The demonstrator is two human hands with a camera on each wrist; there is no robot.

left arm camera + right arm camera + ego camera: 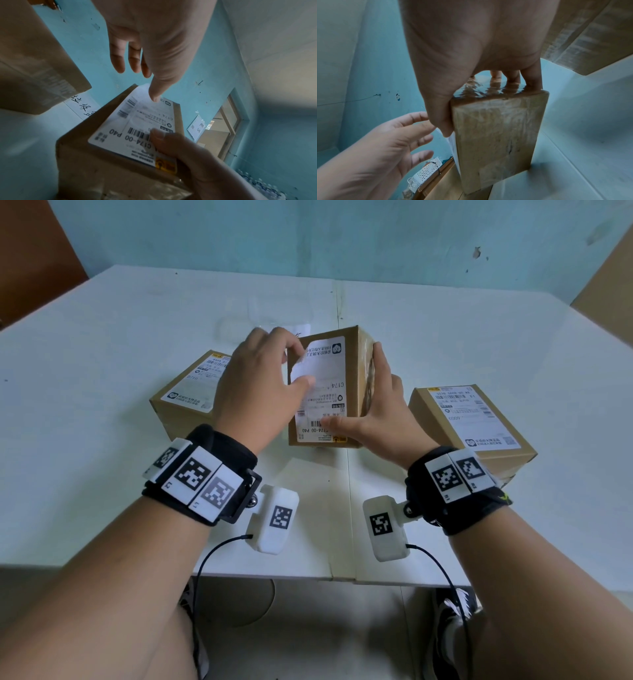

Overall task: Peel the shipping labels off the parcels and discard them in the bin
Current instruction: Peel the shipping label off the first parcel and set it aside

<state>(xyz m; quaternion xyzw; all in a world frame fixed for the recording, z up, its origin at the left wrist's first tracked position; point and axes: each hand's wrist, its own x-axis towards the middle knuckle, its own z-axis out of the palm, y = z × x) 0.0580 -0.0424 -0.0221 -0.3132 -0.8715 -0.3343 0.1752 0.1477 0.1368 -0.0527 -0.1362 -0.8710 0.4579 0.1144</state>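
Note:
A brown parcel (363, 364) stands tilted on its end at the middle of the white table (102, 354), its white shipping label (325, 395) facing me. My right hand (383, 412) grips it, thumb on the label's lower part, fingers along the taped side (494, 135). My left hand (263, 385) is at the label's upper left corner, which is lifted and curled. The thumb tip touches the label (137, 124) there, while the other fingers (118, 58) stay straight and spread. Two more labelled parcels lie flat, one on the left (181, 402) and one on the right (469, 422).
A clear plastic bag (253, 320) lies on the table behind the parcels. Cardboard sheets lean at the far left (30, 251) and right (609, 278) against the blue wall. A white perforated basket (426, 171) shows low in the right wrist view. No bin is in view.

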